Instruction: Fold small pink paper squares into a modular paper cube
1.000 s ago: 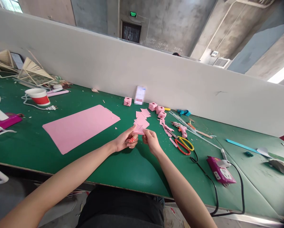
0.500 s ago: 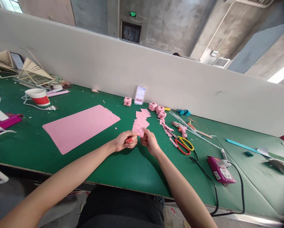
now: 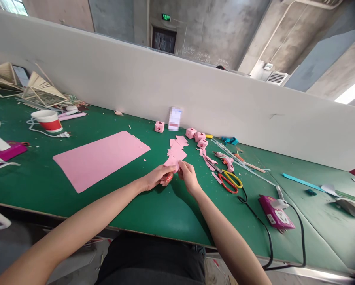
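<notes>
My left hand [image 3: 160, 177] is closed around a small red item [image 3: 167, 179], and its thumb and finger touch a small pink paper piece [image 3: 172, 162]. On the other side of that piece, my right hand [image 3: 187, 175] pinches its edge. Just beyond my hands lies a loose row of small pink paper pieces [image 3: 176, 152]. A large pink sheet [image 3: 102, 160] lies flat to the left. Folded pink cubes stand near the partition, one [image 3: 159, 126] left of an upright phone-like card [image 3: 174, 118] and several [image 3: 200, 137] to its right.
Scissors [image 3: 231, 181] with red and yellow handles, pink scraps and a pink glue gun [image 3: 228, 162] lie right of my hands. A purple power strip [image 3: 276, 213] with a black cable is farther right. A paper cup [image 3: 48, 121] stands at the left.
My left hand has turned and moved slightly right, its thumb now over the pink piece. The red item has shifted right with it. My right hand has barely moved.
</notes>
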The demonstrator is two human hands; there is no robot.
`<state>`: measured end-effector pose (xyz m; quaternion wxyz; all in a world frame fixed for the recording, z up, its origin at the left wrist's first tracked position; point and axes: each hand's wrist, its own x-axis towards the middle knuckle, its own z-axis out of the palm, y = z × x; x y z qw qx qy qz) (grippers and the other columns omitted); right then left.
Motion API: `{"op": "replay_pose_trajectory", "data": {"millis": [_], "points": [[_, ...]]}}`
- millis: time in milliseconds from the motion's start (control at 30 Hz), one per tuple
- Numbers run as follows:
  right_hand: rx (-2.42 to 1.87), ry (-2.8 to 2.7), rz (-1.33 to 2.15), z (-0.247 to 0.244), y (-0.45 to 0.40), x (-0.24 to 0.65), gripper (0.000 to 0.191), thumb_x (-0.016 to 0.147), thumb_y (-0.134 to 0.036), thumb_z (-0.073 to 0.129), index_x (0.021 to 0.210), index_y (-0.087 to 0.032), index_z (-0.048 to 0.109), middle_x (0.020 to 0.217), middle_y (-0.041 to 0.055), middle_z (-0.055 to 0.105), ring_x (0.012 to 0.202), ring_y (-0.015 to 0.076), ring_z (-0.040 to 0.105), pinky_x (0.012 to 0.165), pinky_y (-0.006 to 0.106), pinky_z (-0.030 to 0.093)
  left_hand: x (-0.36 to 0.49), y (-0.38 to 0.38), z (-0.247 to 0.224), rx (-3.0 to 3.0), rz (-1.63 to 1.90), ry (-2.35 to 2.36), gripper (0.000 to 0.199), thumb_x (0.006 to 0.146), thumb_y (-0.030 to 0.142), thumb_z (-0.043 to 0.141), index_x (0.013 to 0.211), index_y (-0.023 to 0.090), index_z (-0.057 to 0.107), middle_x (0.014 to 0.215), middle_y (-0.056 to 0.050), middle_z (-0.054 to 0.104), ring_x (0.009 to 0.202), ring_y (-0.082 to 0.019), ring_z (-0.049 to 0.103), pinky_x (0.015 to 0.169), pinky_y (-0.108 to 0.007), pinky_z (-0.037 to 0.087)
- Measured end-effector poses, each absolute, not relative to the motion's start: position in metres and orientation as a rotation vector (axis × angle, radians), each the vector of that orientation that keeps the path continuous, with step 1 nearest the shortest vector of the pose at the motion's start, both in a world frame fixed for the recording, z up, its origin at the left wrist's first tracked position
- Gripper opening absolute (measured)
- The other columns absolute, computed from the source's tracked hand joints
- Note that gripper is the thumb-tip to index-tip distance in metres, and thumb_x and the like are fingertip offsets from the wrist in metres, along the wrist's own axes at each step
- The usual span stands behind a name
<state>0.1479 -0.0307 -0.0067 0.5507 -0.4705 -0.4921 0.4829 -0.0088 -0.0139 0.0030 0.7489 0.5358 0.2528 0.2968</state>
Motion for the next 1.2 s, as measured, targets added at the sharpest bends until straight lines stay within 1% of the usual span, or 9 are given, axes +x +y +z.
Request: {"op": "replay_pose_trajectory", "data": {"millis": [67,200,367,500,667,733,867,1000,1200], "points": [[-1.126,-1.167,1.138,-0.007,-0.031,0.146,0.047,0.079,-0.059,0.063,0.058,-0.022,0.043,0.047,-0.0081,0.031,0.043,0.0064,0.022,0.041,0.024,0.016,-0.007,-0.015,0.001,1.156,0.639,0.545,0.045,0.089,0.045,0.063,0.057,0.017,0.047,0.045,0.006,0.037,0.039,-0.006,0.026,0.042,-0.022,0.024],[-1.107,-1.105,1.268,-0.006,-0.031,0.143,0.047,0.077,-0.059,0.066,0.057,-0.022,0.042,0.047,-0.0093,0.029,0.041,0.0051,0.021,0.04,0.024,0.014,-0.011,-0.011,0.002,1.106,0.608,0.46,0.05,0.088,0.042,0.062,0.051,0.019,0.039,0.04,0.007,0.027,0.036,-0.006,0.025,0.042,-0.022,0.024],[-0.994,-1.044,1.454,-0.002,-0.033,0.145,0.051,0.074,-0.058,0.069,0.053,-0.022,0.039,0.046,-0.011,0.021,0.039,0.004,0.016,0.041,0.023,0.008,-0.018,-0.008,0.004,1.113,0.498,0.381,0.052,0.087,0.042,0.061,0.048,0.019,0.037,0.036,0.005,0.028,0.036,-0.006,0.024,0.042,-0.023,0.022],[-1.005,-1.065,1.367,-0.002,-0.032,0.149,0.053,0.072,-0.058,0.071,0.053,-0.022,0.038,0.045,-0.0103,0.025,0.039,0.0038,0.018,0.041,0.023,0.01,-0.013,-0.011,0.003,1.139,0.594,0.436,0.052,0.086,0.043,0.065,0.049,0.019,0.038,0.039,0.006,0.028,0.037,-0.006,0.025,0.043,-0.024,0.024],[-1.133,-1.166,1.129,-0.005,-0.032,0.147,0.052,0.077,-0.065,0.064,0.056,-0.022,0.044,0.044,-0.0083,0.033,0.04,0.0056,0.025,0.041,0.024,0.016,-0.008,-0.013,0.0,1.178,0.639,0.494,0.055,0.09,0.055,0.059,0.053,0.018,0.045,0.044,0.006,0.027,0.04,-0.007,0.03,0.046,-0.024,0.028],[-1.163,-1.188,1.084,-0.007,-0.032,0.145,0.052,0.078,-0.066,0.062,0.057,-0.022,0.045,0.045,-0.0082,0.034,0.041,0.0058,0.026,0.041,0.024,0.018,-0.008,-0.012,0.0,1.172,0.63,0.518,0.054,0.09,0.055,0.059,0.053,0.018,0.044,0.045,0.007,0.025,0.04,-0.007,0.029,0.046,-0.024,0.027],[-1.161,-1.166,1.217,-0.007,-0.032,0.145,0.051,0.076,-0.065,0.063,0.057,-0.022,0.045,0.046,-0.008,0.035,0.039,0.0056,0.026,0.04,0.024,0.017,-0.011,-0.011,0.001,1.147,0.617,0.504,0.051,0.088,0.045,0.062,0.049,0.019,0.042,0.042,0.007,0.02,0.038,-0.007,0.025,0.043,-0.023,0.023],[-1.105,-1.109,1.374,-0.003,-0.033,0.149,0.049,0.074,-0.061,0.066,0.057,-0.022,0.043,0.045,-0.0094,0.031,0.039,0.0049,0.022,0.04,0.024,0.014,-0.016,-0.01,0.003,1.159,0.535,0.407,0.052,0.085,0.043,0.063,0.046,0.02,0.039,0.038,0.006,0.023,0.037,-0.006,0.022,0.042,-0.024,0.019],[-1.085,-1.187,1.197,-0.004,-0.032,0.15,0.048,0.077,-0.06,0.065,0.059,-0.022,0.041,0.047,-0.0089,0.031,0.042,0.0057,0.023,0.043,0.024,0.015,-0.011,-0.013,0.001,1.195,0.614,0.478,0.051,0.087,0.044,0.061,0.047,0.019,0.042,0.039,0.005,0.028,0.037,-0.007,0.026,0.044,-0.026,0.021]]}}
